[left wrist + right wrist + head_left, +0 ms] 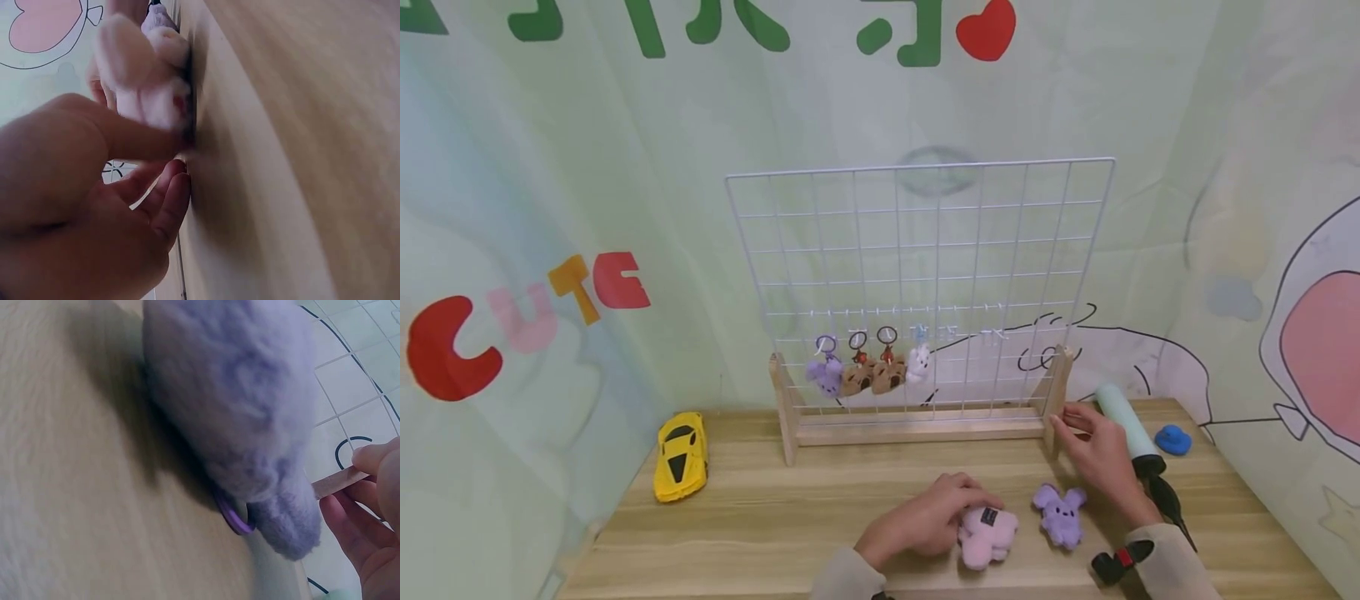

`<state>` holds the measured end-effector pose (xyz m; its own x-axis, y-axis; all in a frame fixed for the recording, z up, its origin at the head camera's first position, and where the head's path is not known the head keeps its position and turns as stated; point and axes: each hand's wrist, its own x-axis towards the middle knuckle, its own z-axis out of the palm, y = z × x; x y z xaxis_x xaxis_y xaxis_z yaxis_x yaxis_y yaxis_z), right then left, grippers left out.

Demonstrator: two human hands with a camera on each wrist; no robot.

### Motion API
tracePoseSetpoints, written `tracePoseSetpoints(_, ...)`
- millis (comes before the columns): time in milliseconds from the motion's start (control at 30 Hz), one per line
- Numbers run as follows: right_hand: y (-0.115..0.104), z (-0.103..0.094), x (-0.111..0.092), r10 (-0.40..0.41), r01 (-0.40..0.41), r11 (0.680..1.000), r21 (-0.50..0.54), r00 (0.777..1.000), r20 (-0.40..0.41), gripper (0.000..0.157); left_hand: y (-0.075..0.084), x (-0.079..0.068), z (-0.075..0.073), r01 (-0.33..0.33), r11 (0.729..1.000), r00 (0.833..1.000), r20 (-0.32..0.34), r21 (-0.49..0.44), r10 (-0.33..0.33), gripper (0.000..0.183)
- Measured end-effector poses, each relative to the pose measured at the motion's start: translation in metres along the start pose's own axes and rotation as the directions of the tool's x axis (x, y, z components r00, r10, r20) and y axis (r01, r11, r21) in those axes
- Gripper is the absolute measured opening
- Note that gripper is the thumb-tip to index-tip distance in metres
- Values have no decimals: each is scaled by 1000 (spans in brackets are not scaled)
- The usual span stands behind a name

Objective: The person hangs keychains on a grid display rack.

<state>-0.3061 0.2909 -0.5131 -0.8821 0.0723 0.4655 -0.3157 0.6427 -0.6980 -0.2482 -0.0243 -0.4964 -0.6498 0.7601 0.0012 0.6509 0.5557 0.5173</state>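
My left hand [928, 512] is at the left and far edge of a pink plush toy [988, 542] with a black tag, which lies on the table. In the left wrist view its fingertips come together low at the edge of the blurred plush [140, 75]; what exactly they pinch is hidden. My right hand [1097, 446] grips the right wooden foot [1057, 392] of a white wire grid rack, between thumb and fingers. Between the two hands lies a purple plush keychain [1062, 517], its purple ring [234, 515] visible in the right wrist view.
On the grid [917, 237] hang a purple plush [827, 377], two brown plushes [889, 373] and a white plush [918, 364]. A yellow toy car [681, 457] sits at the left. A pale green cylinder [1123, 421] and a blue rubber duck [1173, 440] are at the right.
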Motion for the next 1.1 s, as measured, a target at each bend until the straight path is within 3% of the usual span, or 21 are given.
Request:
tracePoseSetpoints(167, 0, 0, 0, 5, -5, 1000, -14, 1000, 0, 34, -2, -2, -1, 3, 1000, 1000, 23, -14, -2, 49)
tracePoseSetpoints(400, -1, 1, 1, 9, -9, 1000, -10, 1000, 2, 35, -2, -3, 0, -20, 1000, 1000, 24, -6, 20, 51)
tracePoseSetpoints(767, 1, 1, 0, 9, -9, 1000, -11, 1000, -4, 34, -5, 0, 4, -39, 997, 997, -64, -63, 35, 35)
tracePoseSetpoints(900, 0, 1, 0, 10, -10, 1000, -10, 1000, -4, 35, -8, 3, 1, -69, 987, 993, -106, -145, 54, 22)
tracePoseSetpoints(1100, -2, 0, 0, 17, -17, 1000, -5, 1000, -1, 35, -13, 4, -6, -50, 950, 994, -109, -309, 16, 8)
